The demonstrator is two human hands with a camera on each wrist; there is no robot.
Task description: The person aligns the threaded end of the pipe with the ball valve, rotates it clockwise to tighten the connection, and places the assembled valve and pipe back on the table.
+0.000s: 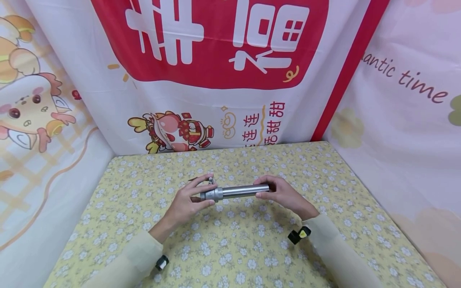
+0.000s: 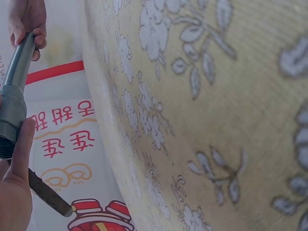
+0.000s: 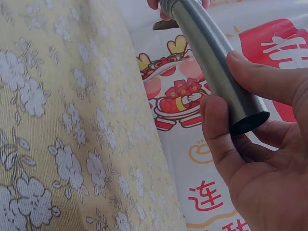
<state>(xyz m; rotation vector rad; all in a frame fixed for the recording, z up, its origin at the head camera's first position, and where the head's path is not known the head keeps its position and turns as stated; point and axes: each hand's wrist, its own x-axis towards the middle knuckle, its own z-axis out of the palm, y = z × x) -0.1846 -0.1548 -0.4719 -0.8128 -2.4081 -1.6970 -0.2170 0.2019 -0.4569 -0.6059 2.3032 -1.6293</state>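
Note:
A straight silver metal pipe (image 1: 246,191) is held level above the table, joined at its left end to a metal valve-like fitting (image 1: 215,194). My left hand (image 1: 187,204) grips that fitting between thumb and fingers. In the left wrist view the fitting (image 2: 11,113) shows a hex edge and an open threaded mouth, and a dark lever-like handle (image 2: 48,193) sticks out beyond my fingers. My right hand (image 1: 282,195) pinches the pipe's plain end. The right wrist view shows that end of the pipe (image 3: 243,115) open and hollow, with thumb and fingers around it.
A yellow floral cloth (image 1: 230,252) covers the table under both hands. Behind it hangs a white curtain with a red printed panel (image 1: 216,76). Printed cloths (image 1: 403,132) also stand along the left and right sides.

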